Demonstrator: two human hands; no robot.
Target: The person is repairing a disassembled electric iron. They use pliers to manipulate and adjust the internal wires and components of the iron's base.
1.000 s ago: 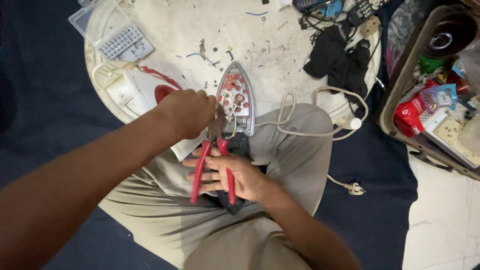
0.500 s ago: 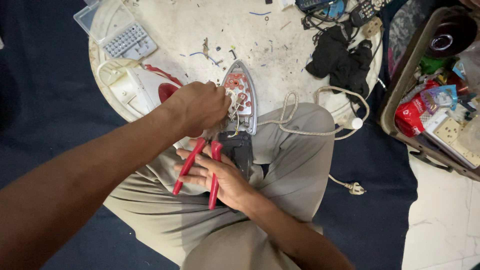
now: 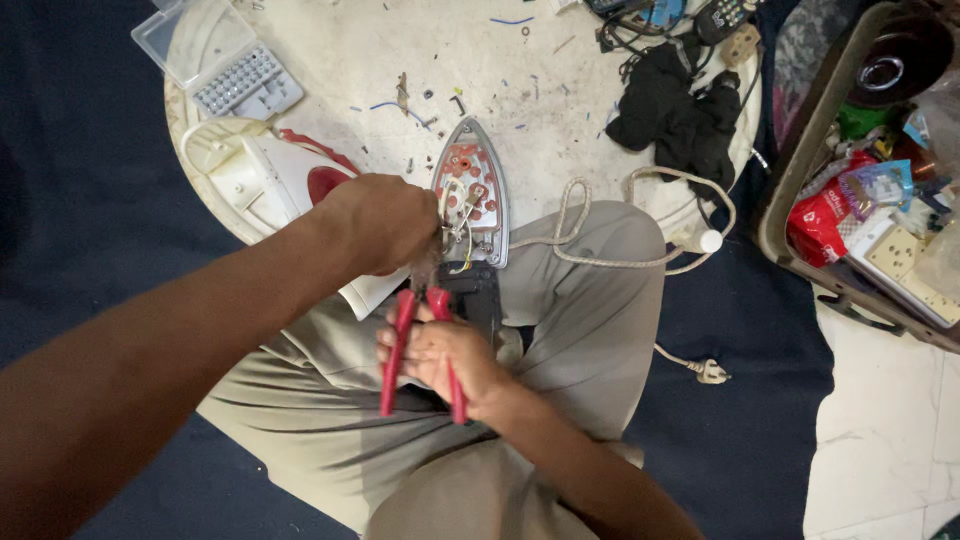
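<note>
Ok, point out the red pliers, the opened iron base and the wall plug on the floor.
red pliers (image 3: 395,352): head view, on the left handle.
opened iron base (image 3: 472,190): head view, on the exposed inner plate.
wall plug (image 3: 711,373): head view, on the plug body at the cord's end.

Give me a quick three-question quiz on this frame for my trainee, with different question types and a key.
1. True or false: the right hand grips the red-handled pliers.
2. Multiple choice: the opened clothes iron with exposed wiring lies on
A. the round white table
B. the bare tiled floor
C. the crate at the right
3. Fill in: the left hand is at the iron's ____ end, where the wires are.

Key: 1 true; 2 A; 3 rear (the blunt end, nearest the person).
</note>
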